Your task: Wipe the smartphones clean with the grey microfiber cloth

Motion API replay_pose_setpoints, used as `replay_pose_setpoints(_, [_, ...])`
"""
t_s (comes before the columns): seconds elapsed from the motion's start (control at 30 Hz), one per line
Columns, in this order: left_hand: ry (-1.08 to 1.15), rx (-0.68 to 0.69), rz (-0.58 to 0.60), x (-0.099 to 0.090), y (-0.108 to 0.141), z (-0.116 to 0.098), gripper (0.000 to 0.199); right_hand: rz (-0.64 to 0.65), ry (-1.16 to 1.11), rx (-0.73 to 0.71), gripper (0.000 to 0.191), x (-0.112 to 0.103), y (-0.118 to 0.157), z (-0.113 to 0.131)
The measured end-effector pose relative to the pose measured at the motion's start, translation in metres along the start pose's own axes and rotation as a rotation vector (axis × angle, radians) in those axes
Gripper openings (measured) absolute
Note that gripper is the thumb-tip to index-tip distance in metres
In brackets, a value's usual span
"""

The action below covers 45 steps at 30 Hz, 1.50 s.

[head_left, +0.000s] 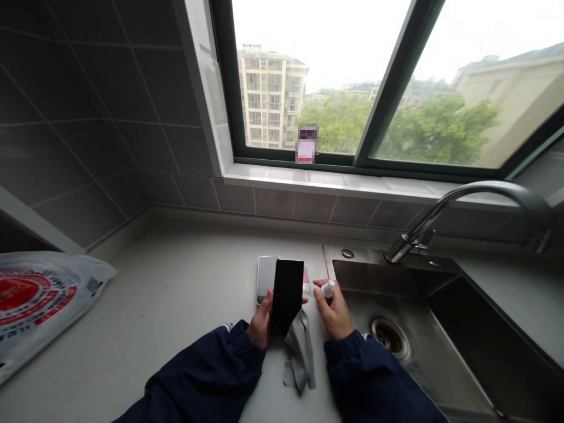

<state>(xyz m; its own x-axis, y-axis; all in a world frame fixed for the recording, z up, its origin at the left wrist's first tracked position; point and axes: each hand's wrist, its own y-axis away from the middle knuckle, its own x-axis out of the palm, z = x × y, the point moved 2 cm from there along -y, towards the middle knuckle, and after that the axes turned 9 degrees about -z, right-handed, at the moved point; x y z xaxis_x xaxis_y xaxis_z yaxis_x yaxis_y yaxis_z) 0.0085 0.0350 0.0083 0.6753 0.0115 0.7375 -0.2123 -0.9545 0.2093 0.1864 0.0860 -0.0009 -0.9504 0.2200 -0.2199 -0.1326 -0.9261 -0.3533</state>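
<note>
So the left hand [261, 322] is gripping a flat black glass-faced smartphone [286, 296], holding it upright just above the pale grey stone countertop [176, 294]. The right hand [333, 311] is clenching a small white-capped spray bottle [328, 288], nozzle aiming toward the phone. A crumpled grey microfibre cloth [299, 352] is lying between both wrists, and a second white-edged phone [267, 278] is sitting flat just behind. My worry: the stainless steel sink [440, 317] is sitting right beside that hand, so a wet, slippery phone could be sliding out and dropping in.
</note>
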Motion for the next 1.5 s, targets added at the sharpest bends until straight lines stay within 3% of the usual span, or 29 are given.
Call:
replay_pose_setpoints(0.13, [0.026, -0.005, 0.014, -0.002, -0.002, 0.001, 0.067, -0.05, 0.023, -0.044, 0.042, 0.0, 0.0, -0.002])
replay_pose_setpoints(0.27, [0.057, -0.009, -0.001, -0.003, -0.003, 0.0, 0.069, -0.207, 0.037, -0.14, 0.065, -0.012, 0.0, 0.01])
replay_pose_setpoints(0.37, [0.082, 0.008, -0.039, -0.003, -0.004, -0.001, 0.067, -0.352, 0.065, -0.254, 0.047, -0.028, 0.007, 0.029])
replay_pose_setpoints(0.4, [0.089, 0.016, -0.051, -0.003, -0.004, -0.002, 0.067, -0.345, 0.077, -0.297, 0.036, -0.031, 0.011, 0.036])
replay_pose_setpoints(0.47, [0.094, 0.033, -0.071, -0.002, -0.003, -0.003, 0.067, -0.2, 0.107, -0.364, 0.012, -0.031, 0.018, 0.046])
replay_pose_setpoints(0.63, [0.077, 0.093, -0.09, 0.003, 0.001, -0.008, 0.065, 0.241, 0.25, -0.394, 0.025, -0.008, 0.031, 0.05])
replay_pose_setpoints(0.9, [0.107, 0.097, -0.126, 0.003, 0.0, -0.009, 0.064, 0.482, 0.346, -0.214, 0.035, 0.001, 0.028, 0.035])
replay_pose_setpoints(1.03, [0.135, 0.097, -0.111, 0.002, 0.0, -0.009, 0.062, 0.514, 0.273, -0.165, 0.038, 0.002, 0.026, 0.035])
replay_pose_setpoints(1.27, [0.202, 0.052, -0.065, 0.002, 0.001, -0.009, 0.063, 0.458, 0.11, -0.054, 0.047, 0.001, 0.023, 0.033])
replay_pose_setpoints(1.5, [0.2, 0.06, -0.066, 0.002, 0.001, -0.011, 0.062, 0.317, 0.029, -0.071, 0.044, -0.007, 0.021, 0.04])
